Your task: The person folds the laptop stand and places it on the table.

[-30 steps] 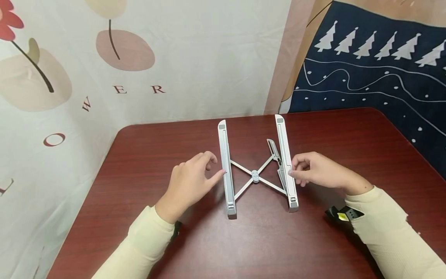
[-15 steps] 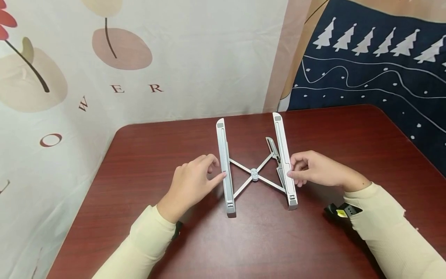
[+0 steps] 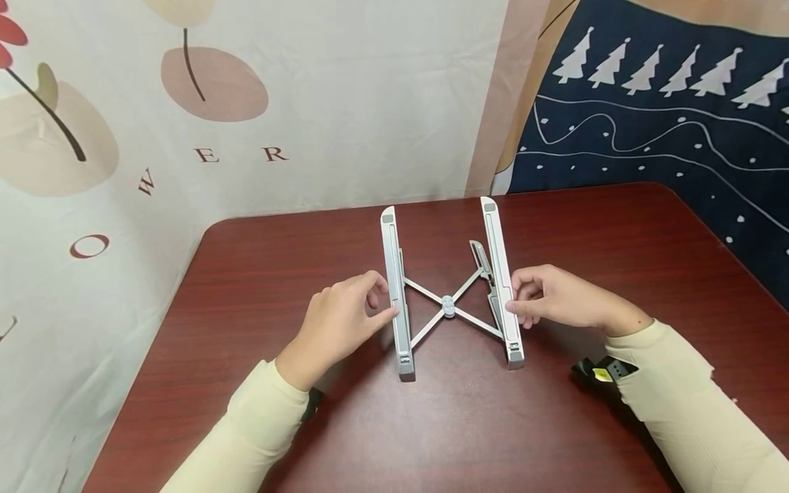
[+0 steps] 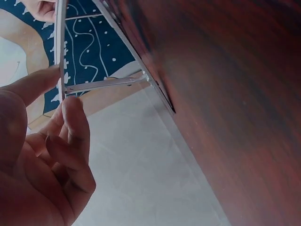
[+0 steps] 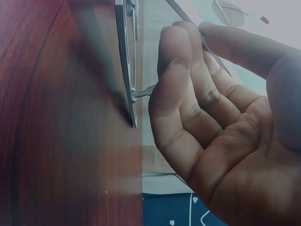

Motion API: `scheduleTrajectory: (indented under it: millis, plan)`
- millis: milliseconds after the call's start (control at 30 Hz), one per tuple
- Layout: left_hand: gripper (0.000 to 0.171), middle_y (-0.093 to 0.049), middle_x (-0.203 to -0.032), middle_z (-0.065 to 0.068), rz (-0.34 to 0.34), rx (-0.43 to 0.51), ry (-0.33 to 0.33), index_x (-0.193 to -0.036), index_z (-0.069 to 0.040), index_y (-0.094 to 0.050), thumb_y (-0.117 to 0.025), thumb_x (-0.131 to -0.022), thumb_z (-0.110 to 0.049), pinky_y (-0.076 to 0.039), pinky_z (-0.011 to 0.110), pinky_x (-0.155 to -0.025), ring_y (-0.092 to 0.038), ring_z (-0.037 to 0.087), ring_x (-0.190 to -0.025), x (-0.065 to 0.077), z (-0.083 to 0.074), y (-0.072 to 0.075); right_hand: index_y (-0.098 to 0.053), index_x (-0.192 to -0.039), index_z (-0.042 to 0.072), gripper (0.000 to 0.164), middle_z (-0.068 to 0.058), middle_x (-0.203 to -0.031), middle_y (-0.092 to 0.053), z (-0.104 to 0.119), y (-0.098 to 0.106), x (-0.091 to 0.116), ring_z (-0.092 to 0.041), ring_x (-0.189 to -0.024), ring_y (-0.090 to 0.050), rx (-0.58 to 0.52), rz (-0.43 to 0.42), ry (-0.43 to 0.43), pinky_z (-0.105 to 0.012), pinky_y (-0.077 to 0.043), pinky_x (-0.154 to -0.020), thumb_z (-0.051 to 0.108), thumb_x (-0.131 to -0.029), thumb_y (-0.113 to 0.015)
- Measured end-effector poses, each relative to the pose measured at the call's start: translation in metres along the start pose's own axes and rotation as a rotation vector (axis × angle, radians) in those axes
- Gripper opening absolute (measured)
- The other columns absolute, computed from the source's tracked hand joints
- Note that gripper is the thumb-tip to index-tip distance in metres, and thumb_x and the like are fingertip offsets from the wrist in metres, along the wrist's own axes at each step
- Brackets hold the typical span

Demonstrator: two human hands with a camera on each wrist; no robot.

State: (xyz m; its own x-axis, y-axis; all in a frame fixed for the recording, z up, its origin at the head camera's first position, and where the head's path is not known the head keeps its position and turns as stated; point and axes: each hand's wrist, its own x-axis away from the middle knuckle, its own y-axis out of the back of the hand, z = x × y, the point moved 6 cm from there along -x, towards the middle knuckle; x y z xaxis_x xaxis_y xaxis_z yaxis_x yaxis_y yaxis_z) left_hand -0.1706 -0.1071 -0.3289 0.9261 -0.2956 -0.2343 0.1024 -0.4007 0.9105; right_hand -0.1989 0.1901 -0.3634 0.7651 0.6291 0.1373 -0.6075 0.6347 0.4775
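Observation:
A silver folding laptop stand [image 3: 448, 306] stands unfolded on the table, its two long rails joined by crossed struts and a round hub. My left hand [image 3: 339, 318] pinches the left rail [image 3: 403, 335] near its middle, thumb on the upper face and index finger at the outer side. The left wrist view shows that thumb and fingertip on either side of the thin rail. On the other side, my right hand [image 3: 564, 298] pinches the right rail [image 3: 496, 253] between thumb and curled fingers. A lower support bar [image 3: 480, 257] shows beneath the right rail, partly hidden by it.
The dark red wooden table [image 3: 462, 431] has rounded far corners. Behind it hang a pale cloth [image 3: 370, 103] with flower prints and a navy cloth [image 3: 616, 123] with white trees. A black strap device [image 3: 607, 370] sits at the right wrist.
My left index finger has come in against the left rail, with the hand slightly further right. The right hand keeps its hold; the whole head view has shifted slightly.

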Motion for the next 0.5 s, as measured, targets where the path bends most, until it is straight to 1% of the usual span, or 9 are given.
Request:
scheduleTrajectory:
  millis: [167, 300, 500]
  plan:
    - [0.031, -0.064, -0.078, -0.014, 0.082, 0.062, 0.030, -0.097, -0.025, -0.065, -0.084, -0.078, -0.040, -0.045, 0.030, -0.059, -0.055, 0.002, -0.062, 0.0003, 0.0019, -0.0015, -0.057, -0.094, -0.002, 0.016, -0.012, -0.073, -0.070, 0.0007, -0.0006, -0.0004, -0.022, -0.062, -0.067, -0.006, 0.002, -0.003, -0.032, -0.057, -0.061, 0.007, -0.091, -0.070]
    - [0.032, -0.066, -0.079, -0.014, 0.109, 0.092, 0.042, -0.097, -0.025, -0.064, -0.084, -0.077, -0.040, -0.047, 0.031, -0.062, -0.057, 0.003, -0.064, 0.0001, 0.0028, -0.0016, -0.056, -0.094, -0.002, 0.017, -0.013, -0.074, -0.070, 0.0011, -0.0025, -0.0006, -0.022, -0.062, -0.066, -0.013, 0.010, 0.010, -0.033, -0.057, -0.061, 0.006, -0.091, -0.070]
    - [0.030, -0.067, -0.080, -0.016, 0.156, 0.117, 0.052, -0.097, -0.024, -0.065, -0.083, -0.079, -0.040, -0.047, 0.031, -0.065, -0.059, 0.002, -0.066, 0.0002, 0.0051, -0.0050, -0.056, -0.093, -0.002, 0.016, -0.013, -0.073, -0.070, 0.0020, -0.0046, -0.0008, -0.016, -0.062, -0.065, -0.013, 0.013, 0.030, -0.033, -0.057, -0.061, 0.006, -0.091, -0.070]
